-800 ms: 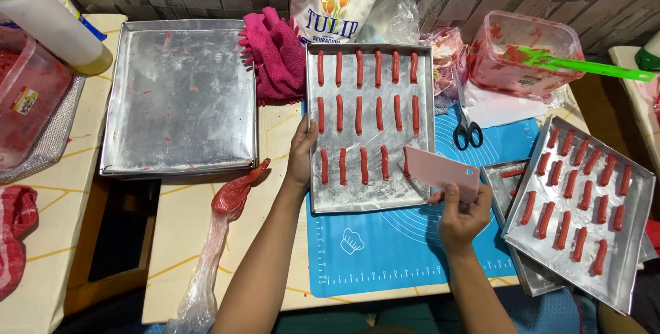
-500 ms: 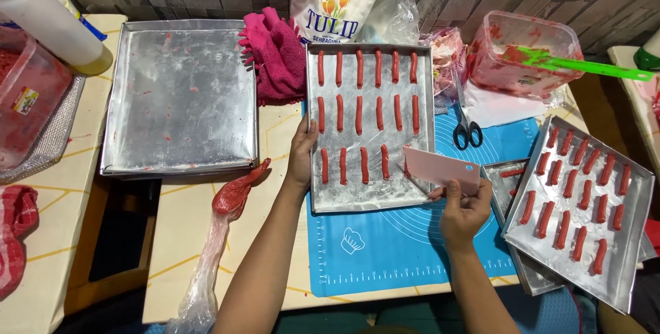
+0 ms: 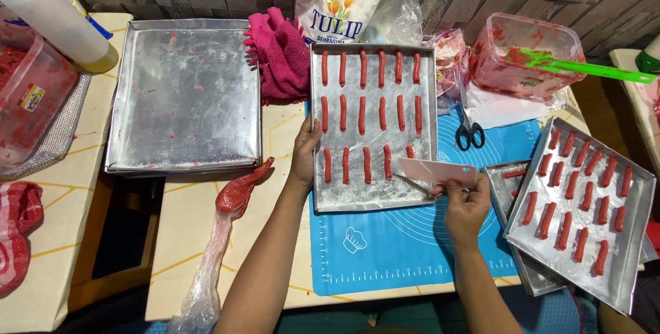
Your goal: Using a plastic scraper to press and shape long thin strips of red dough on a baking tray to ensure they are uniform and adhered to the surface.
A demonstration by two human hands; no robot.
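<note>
A metal baking tray (image 3: 375,196) lies on a blue silicone mat (image 3: 399,244) and carries rows of red dough sticks (image 3: 362,115). My left hand (image 3: 304,153) rests against the tray's left rim. My right hand (image 3: 465,203) holds a pink flat scraper (image 3: 436,169), whose edge reaches over the tray's lower right part beside the last stick of the bottom row. A thin strip shows under the scraper's left end.
A second tray of red sticks (image 3: 584,203) lies at the right over another tray. An empty metal tray (image 3: 184,97) is at the left. Scissors (image 3: 469,131), a pink cloth (image 3: 278,55), a flour bag (image 3: 340,4), a red piping bag (image 3: 227,227) and a plastic tub with green spatula (image 3: 529,62) surround them.
My right hand has carried the pink scraper left, from beside the tray's right rim to over its lower right part. The left hand has stayed on the rim.
</note>
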